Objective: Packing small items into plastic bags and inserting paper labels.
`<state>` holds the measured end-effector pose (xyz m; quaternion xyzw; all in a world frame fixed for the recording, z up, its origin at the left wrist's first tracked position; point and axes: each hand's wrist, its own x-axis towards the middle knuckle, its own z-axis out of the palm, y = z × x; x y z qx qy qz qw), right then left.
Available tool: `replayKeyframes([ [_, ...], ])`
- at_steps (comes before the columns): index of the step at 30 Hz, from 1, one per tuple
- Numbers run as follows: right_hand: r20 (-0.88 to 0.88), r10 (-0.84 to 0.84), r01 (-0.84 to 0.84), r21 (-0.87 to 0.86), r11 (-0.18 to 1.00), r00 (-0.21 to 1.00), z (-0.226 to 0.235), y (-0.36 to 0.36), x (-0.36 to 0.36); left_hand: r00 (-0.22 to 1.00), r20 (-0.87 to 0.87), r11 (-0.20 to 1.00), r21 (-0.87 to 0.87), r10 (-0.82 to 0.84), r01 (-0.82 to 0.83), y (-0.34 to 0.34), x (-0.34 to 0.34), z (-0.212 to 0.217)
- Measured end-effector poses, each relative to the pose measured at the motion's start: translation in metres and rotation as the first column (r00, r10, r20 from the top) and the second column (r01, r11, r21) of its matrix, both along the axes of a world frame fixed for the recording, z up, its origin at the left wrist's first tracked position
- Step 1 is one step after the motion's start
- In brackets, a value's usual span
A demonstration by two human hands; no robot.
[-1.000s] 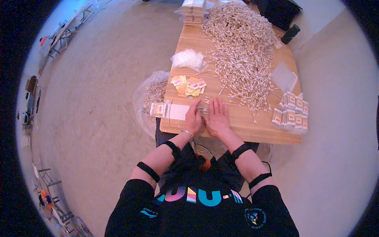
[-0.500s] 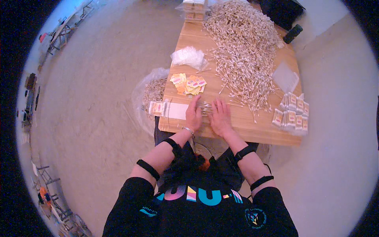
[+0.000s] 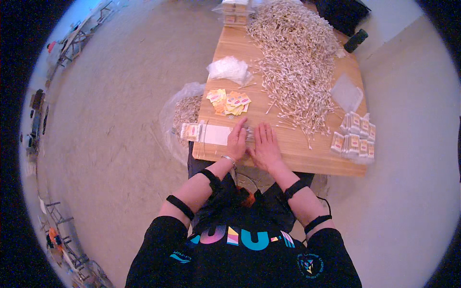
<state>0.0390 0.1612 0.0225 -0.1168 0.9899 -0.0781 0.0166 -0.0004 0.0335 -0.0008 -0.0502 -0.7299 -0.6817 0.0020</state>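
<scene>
Near front edge of light wooden desk [image 3: 297, 153]: left hand [image 3: 236, 140], right hand [image 3: 264, 146] spread flat, fingers extended, flanking small bundle of white cotton swabs [image 3: 248, 134].

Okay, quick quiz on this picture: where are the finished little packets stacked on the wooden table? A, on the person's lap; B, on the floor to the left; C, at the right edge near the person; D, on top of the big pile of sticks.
C: the rows of small packets sit at the right edge of the wooden table, apart from the big pile of sticks and to the right of the right hand.
</scene>
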Motion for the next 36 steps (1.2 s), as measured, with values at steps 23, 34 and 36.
replayKeyframes([
  [23,-0.029,-0.218,0.207,-0.218,0.954,0.975,-0.002,0.007,-0.007,0.999,0.028,0.999,0.039,0.023,-0.025,0.001,-0.002,0.011],
  [34,-0.011,-0.422,0.234,-0.819,0.523,0.906,-0.019,-0.013,-0.015,0.998,0.067,0.995,0.101,0.014,-0.021,0.006,0.0,-0.001],
  [36,0.007,-0.428,0.232,-0.849,0.476,0.904,-0.017,-0.021,-0.015,0.999,0.045,0.997,0.068,0.018,-0.021,0.006,0.0,-0.004],
])
